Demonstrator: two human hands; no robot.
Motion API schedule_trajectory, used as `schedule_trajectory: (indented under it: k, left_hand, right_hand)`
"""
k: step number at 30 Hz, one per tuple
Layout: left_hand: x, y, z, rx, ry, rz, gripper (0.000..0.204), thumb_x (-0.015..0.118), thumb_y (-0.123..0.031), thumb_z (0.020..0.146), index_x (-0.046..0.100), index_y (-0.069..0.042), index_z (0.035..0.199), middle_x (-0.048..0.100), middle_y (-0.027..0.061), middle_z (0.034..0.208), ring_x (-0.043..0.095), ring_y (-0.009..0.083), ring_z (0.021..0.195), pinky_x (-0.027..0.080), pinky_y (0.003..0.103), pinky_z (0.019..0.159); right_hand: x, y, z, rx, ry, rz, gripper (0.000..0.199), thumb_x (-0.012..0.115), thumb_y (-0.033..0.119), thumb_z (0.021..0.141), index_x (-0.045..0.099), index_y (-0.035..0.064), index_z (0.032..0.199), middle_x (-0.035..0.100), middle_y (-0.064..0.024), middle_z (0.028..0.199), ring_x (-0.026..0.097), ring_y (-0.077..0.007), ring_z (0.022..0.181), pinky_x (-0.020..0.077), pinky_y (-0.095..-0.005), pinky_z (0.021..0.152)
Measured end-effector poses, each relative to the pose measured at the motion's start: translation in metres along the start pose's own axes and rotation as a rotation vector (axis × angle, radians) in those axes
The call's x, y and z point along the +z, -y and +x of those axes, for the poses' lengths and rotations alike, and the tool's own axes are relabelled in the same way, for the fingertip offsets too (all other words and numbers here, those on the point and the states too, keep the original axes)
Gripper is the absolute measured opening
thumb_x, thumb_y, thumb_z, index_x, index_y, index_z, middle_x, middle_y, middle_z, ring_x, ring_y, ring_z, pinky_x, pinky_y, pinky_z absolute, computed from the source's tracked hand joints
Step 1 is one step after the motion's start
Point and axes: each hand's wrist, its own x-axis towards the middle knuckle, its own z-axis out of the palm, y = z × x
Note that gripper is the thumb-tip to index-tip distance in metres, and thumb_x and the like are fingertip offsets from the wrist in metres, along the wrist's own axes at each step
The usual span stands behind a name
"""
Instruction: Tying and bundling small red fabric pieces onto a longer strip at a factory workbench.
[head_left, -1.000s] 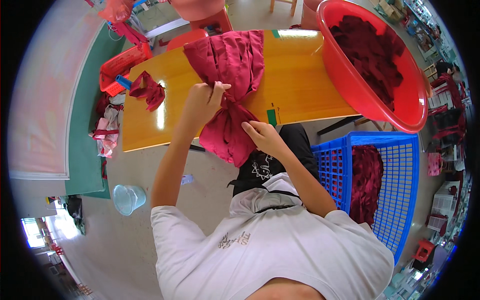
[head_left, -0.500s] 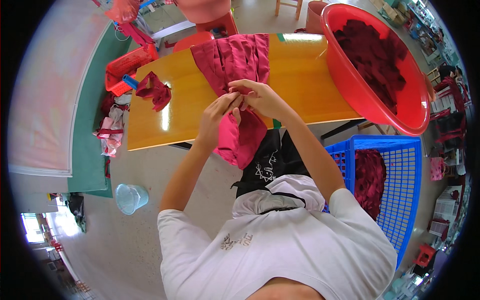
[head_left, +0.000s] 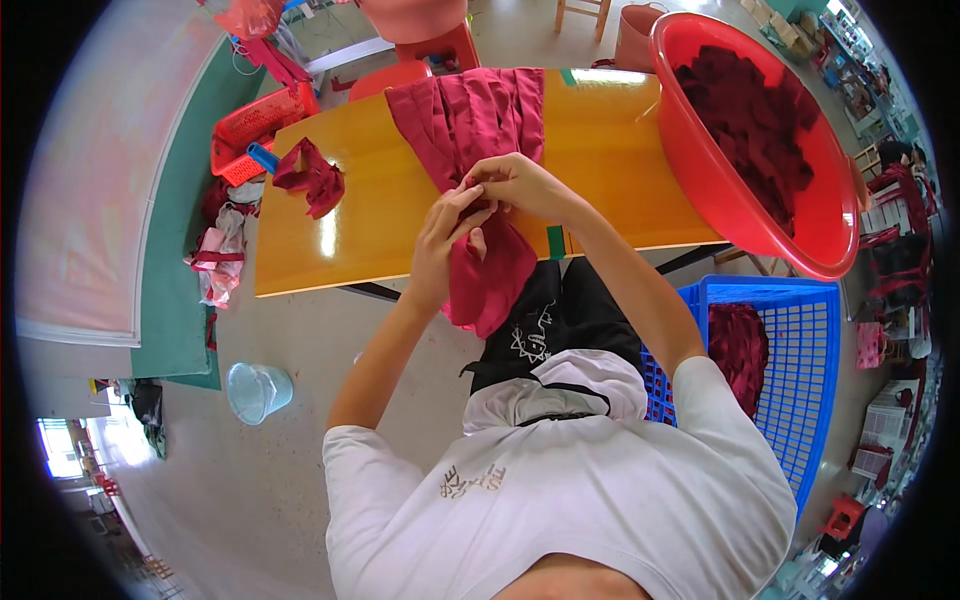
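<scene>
A dark red cloth lies in folds across the wooden table, its lower end hanging over the near edge toward my lap. Both hands meet at its gathered middle. My left hand is closed on the cloth from the left, its fingers bent over the bunched part. From the right, my right hand pinches the same spot, thumb and fingertips close together. Fingers of the two hands overlap, so the exact bit of cloth between them is hidden.
At the table's left lies a small red cloth piece by a blue handle-like thing. A big red basin of dark red cloth stands right. Below it is a blue basket. A clear bucket stands on the floor.
My fingers have shifted slightly on the gathered cloth, the right fingertips now drawn closer over the left ones. The cloth's hanging end has turned a little and shows less of its lighter side.
</scene>
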Motion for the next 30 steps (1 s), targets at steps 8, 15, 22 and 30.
schedule_trajectory:
  k: [8,15,22,30]
  left_hand:
    - [0.018,-0.018,0.002,0.034,-0.074,0.050,0.006,0.062,-0.004,0.084,0.060,-0.003,0.078,0.062,0.0088,0.088,0.057,0.0275,0.094,0.043,0.040,0.087]
    - [0.030,-0.026,-0.011,0.039,0.085,-0.154,0.014,0.062,-0.008,0.087,0.054,0.000,0.078,0.053,0.0144,0.076,0.052,0.0330,0.078,0.041,0.042,0.072]
    - [0.048,-0.045,-0.033,-0.163,-0.081,-0.322,0.031,0.060,-0.007,0.092,0.049,0.000,0.064,0.046,0.0102,0.060,0.044,0.0277,0.060,0.032,0.038,0.059]
    - [0.049,-0.078,-0.034,-0.801,-0.341,-0.803,0.052,0.051,-0.017,0.100,0.032,-0.007,0.053,0.030,-0.0051,0.049,0.029,0.0051,0.047,0.019,0.030,0.047]
  right_hand:
    - [0.004,0.004,0.010,-0.108,-0.109,-0.377,0.010,0.063,0.004,0.087,0.068,-0.0031,0.092,0.067,-0.0088,0.071,0.062,-0.0111,0.061,0.0503,-0.0259,0.056]
    - [0.004,0.003,0.015,-0.256,-0.109,-0.633,0.012,0.066,0.005,0.079,0.071,0.0006,0.088,0.070,-0.0121,0.074,0.068,-0.0198,0.066,0.0524,-0.0304,0.063]
    - [0.001,-0.007,0.028,-0.281,-0.224,-0.697,0.012,0.062,0.008,0.076,0.070,0.0040,0.085,0.071,-0.0130,0.082,0.069,-0.0306,0.078,0.0537,-0.0373,0.068]
    - [0.006,-0.021,0.032,-0.243,-0.333,-0.571,0.012,0.056,0.007,0.077,0.066,0.0045,0.084,0.071,-0.0111,0.081,0.067,-0.0342,0.078,0.0538,-0.0396,0.067]
